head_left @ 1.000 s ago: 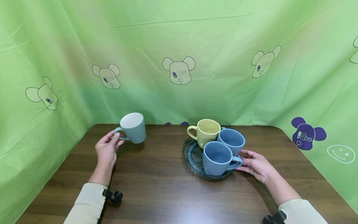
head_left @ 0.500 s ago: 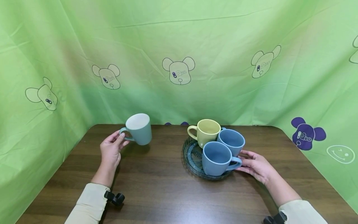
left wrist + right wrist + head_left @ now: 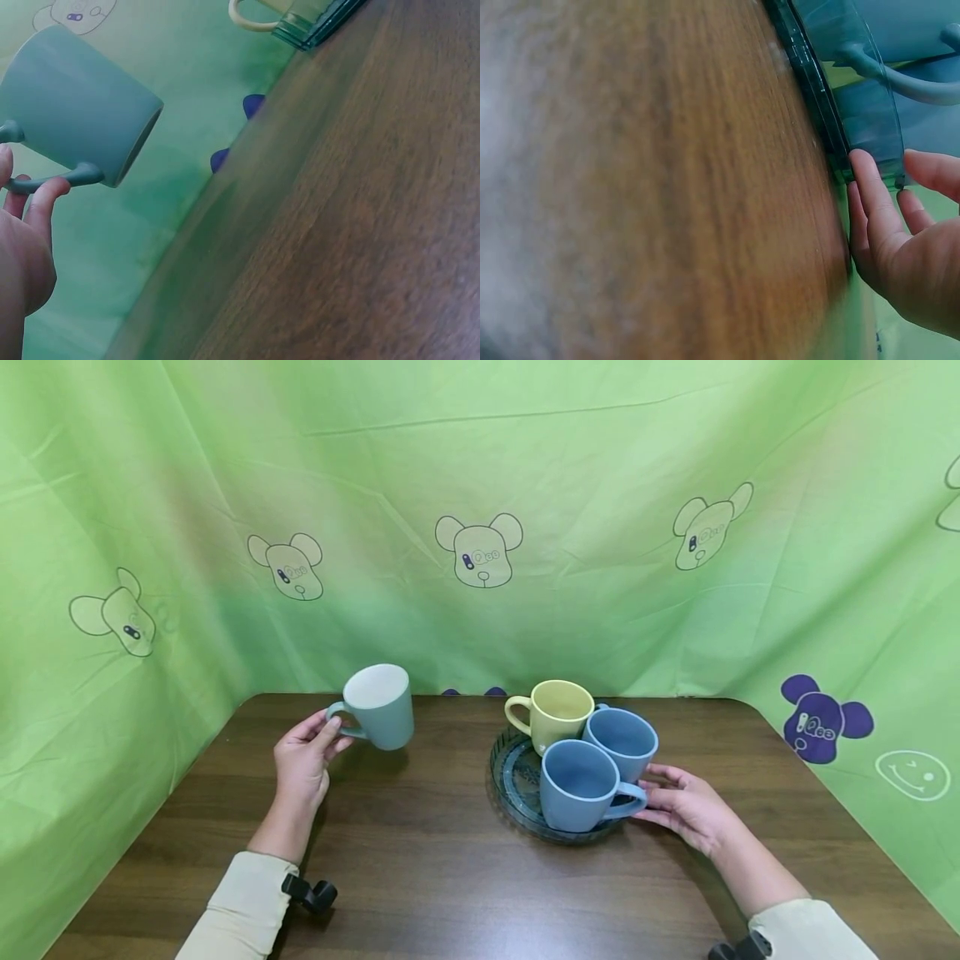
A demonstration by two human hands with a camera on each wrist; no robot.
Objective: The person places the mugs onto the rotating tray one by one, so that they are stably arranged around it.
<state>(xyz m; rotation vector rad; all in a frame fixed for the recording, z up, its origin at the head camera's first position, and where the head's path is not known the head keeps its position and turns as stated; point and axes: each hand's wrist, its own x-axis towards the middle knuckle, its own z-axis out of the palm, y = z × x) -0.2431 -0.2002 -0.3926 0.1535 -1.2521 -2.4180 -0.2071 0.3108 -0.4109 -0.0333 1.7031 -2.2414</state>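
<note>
My left hand (image 3: 302, 766) pinches the handle of a teal mug (image 3: 390, 714) with a white inside. The mug hangs above the table, slightly tilted; in the left wrist view its handle (image 3: 75, 176) lies between thumb and fingers. A round clear blue-green tray (image 3: 517, 802) with a raised wall stands right of centre. On it are a yellow mug (image 3: 558, 714), a blue mug (image 3: 622, 739) behind and another blue mug (image 3: 573, 793) in front. My right hand (image 3: 693, 810) holds the tray's right edge, its thumb at the rim and fingers along the outer wall (image 3: 874, 135).
The brown wooden table (image 3: 420, 877) has a rounded far edge. A green printed cloth (image 3: 480, 460) hangs close behind it and on both sides. Black wrist cameras (image 3: 311, 893) sit on both sleeves.
My left hand has carried the teal mug to the right, towards the tray. The tray's mugs have shifted slightly, the front one left and the yellow one right. My right hand stays at the rim.
</note>
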